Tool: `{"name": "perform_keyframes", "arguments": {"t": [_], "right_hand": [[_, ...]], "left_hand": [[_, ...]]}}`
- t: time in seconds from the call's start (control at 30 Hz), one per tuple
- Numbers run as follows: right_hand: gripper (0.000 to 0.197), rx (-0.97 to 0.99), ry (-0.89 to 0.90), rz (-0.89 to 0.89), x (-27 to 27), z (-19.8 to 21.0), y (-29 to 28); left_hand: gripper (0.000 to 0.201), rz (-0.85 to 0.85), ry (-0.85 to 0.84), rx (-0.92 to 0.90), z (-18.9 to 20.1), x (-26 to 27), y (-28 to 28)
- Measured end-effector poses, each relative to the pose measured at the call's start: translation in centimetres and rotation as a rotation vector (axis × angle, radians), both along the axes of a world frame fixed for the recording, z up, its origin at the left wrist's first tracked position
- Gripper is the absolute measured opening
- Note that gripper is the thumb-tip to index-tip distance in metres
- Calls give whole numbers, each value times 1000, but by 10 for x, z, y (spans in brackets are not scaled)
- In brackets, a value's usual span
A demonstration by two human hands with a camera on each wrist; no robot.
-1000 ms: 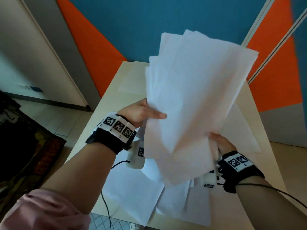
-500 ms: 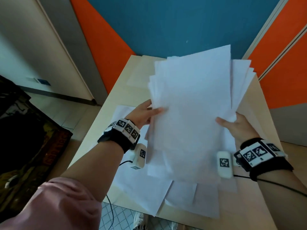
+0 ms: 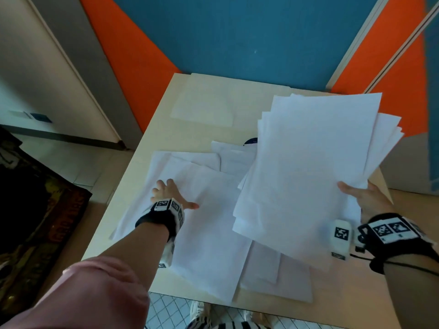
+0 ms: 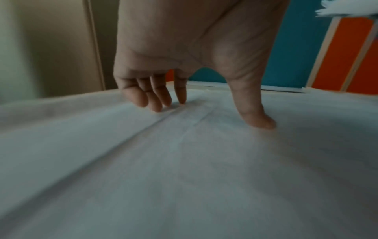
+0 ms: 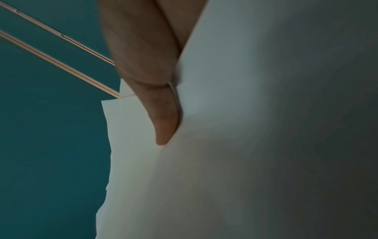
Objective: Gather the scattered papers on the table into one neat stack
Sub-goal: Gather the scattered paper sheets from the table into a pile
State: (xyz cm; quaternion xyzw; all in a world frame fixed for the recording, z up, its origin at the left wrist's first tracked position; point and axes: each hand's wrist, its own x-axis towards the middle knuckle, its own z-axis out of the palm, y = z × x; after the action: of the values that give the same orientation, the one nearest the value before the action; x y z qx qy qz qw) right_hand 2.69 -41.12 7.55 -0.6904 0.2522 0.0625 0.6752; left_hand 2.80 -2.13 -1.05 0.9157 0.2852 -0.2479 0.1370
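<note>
My right hand (image 3: 356,194) pinches a thick bundle of white papers (image 3: 308,162) by its right edge and holds it in the air over the right half of the table; the right wrist view shows the thumb (image 5: 163,122) pressed on the top sheet of the bundle (image 5: 245,145). Several loose white sheets (image 3: 209,224) lie overlapping on the near left of the beige table (image 3: 237,91). My left hand (image 3: 169,193) rests palm down on them, fingertips (image 4: 157,105) and thumb touching the top sheet (image 4: 184,161).
A pale translucent sheet (image 3: 202,110) lies at the far left of the table. A small dark blue object (image 3: 250,141) peeks out behind the bundle. Orange and teal walls stand behind the table. A dark rug (image 3: 35,210) covers the floor to the left.
My left hand has let go of the bundle and dropped onto the loose sheets on the table. My right hand has carried the bundle to the right and lower.
</note>
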Motion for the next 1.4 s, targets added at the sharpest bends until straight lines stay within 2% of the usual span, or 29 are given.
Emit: {"name": "perform_keyframes", "arguments": {"t": [0.03,0.1,0.23,0.27,0.33,0.5,0.6,0.67,0.73,0.83,0.93,1.0,1.1,1.17,1.2,1.23,1.3,1.4], "right_hand": [[46,15,7,22,-2,0,0],[70,11,37,53,-4,-1,-3],[99,16,48,66,-5,-10,-10],[100,18,52,62,-6,-10,-10],[96,29,71,56,-8,-10,-8],[118,6,70,66,-10,-12,-9],[104,2,82,78,-12,-9,-5],[110,2,87,74,-13,-11,-6],[108,16,90,65,-15,-11,-6],[96,23,107,59,-16,-12,-10],[103,11,104,70,-15,-17,-21],[104,14,95,70,-15,-17,-25],[102,14,98,75,-18,-12,-21],[88,24,113,64,-20,-5,-16],[80,22,118,49,-22,-3,-15],[82,29,117,47,-22,-1,-14],[101,6,116,39,-21,-2,-16],[79,34,133,40,-20,2,-18]], "left_hand": [[106,3,-13,11,0,1,2],[104,60,-63,34,-1,2,6],[129,253,-57,20,-3,-2,27],[130,264,-59,26,-3,-2,32],[127,246,-73,28,-1,0,33],[106,181,-98,28,1,1,12],[122,139,-88,40,0,-6,-2],[131,123,-70,30,2,-4,-7],[124,140,-56,-14,4,0,-11],[101,167,-107,-22,7,2,-12],[95,180,-195,-66,6,-1,-15],[108,170,-204,-94,7,-4,-22],[132,44,-92,-22,5,-11,-37],[135,-4,-33,26,2,-16,-47],[131,4,-18,24,1,-17,-49],[123,20,-12,10,1,-16,-49],[105,43,-36,-35,3,-12,-47],[65,14,-109,-133,5,-7,-44]]}}
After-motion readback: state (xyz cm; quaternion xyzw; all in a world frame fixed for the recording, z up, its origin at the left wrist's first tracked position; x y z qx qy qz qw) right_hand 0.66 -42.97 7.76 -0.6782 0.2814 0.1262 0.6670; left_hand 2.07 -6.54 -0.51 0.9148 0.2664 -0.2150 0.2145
